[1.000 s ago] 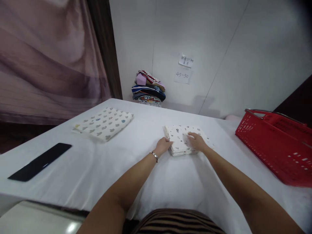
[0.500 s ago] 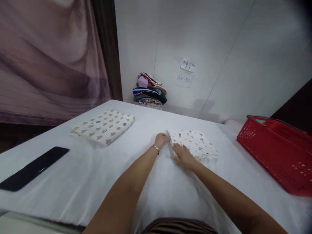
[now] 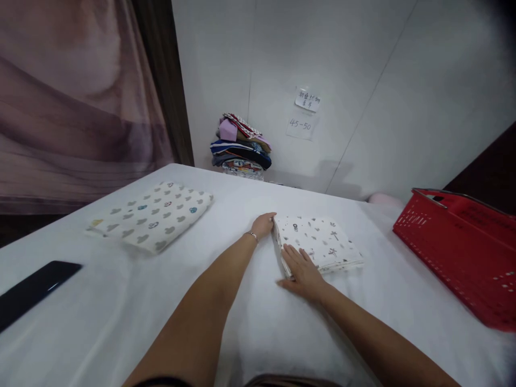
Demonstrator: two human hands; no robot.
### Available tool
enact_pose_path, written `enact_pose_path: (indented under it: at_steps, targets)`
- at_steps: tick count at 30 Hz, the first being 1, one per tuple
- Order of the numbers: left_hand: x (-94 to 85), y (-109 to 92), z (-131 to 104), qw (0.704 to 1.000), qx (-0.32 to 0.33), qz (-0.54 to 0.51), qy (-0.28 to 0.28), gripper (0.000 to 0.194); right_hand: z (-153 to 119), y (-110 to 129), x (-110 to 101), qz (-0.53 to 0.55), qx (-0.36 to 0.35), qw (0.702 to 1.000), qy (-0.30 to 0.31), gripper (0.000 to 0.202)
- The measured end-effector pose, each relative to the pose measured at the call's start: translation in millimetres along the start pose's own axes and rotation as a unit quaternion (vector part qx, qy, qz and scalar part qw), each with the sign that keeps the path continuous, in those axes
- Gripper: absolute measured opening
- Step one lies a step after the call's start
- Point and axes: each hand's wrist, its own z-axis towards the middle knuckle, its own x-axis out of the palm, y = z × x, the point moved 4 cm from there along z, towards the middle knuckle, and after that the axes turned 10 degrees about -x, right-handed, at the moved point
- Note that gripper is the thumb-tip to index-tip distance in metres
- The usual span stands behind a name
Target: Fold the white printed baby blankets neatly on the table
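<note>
A folded white cloth with small grey and brown prints lies on the white-covered table, right of centre. At its far left corner my left hand has its fingers pressed together on the edge. My right hand rests spread on the near left part of the same cloth, the thumb out on the table. To the left lies a second folded cloth, cream with grey mouse-head shapes, untouched.
A red basket stands at the right. A black flat object lies at the left edge. Beyond the table is a pile of folded fabrics against the wall, with two paper notes above. A pink curtain hangs at the left.
My left hand has shifted to the cloth's far left corner. My right hand is a little nearer to me, its thumb further out. The whole view has turned slightly right.
</note>
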Motion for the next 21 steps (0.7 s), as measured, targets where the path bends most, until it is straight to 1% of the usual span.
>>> enact_pose_path:
  at_steps: [2, 4, 10, 14, 18, 21]
  targets:
    - [-0.1, 0, 3, 1.000, 0.013, 0.006, 0.005, 0.044, 0, -1, 2, 0.005, -0.004, 1.000, -0.003, 0.085]
    - [-1.0, 0, 6, 1.000, 0.012, 0.013, 0.006, 0.041, 0, -2, 3, 0.008, -0.006, 1.000, -0.009, 0.085]
    - [-2.0, 5, 18, 0.999, -0.033, 0.023, -0.001, 0.033, -1, -1, 5, 0.009, -0.009, 1.000, -0.002, 0.085]
    - [0.0, 6, 25, 0.998, -0.054, 0.020, 0.020, 0.034, -1, -1, 5, 0.003, -0.009, 1.000, -0.012, 0.084]
    - [-5.3, 1, 22, 0.998, -0.033, 0.029, 0.044, 0.038, 0, -1, 4, -0.001, -0.004, 1.000, -0.011, 0.085]
    - [-13.1, -5, 10, 0.999, -0.003, 0.044, 0.025, 0.043, 0, 0, 3, 0.005, -0.003, 1.000, -0.008, 0.085]
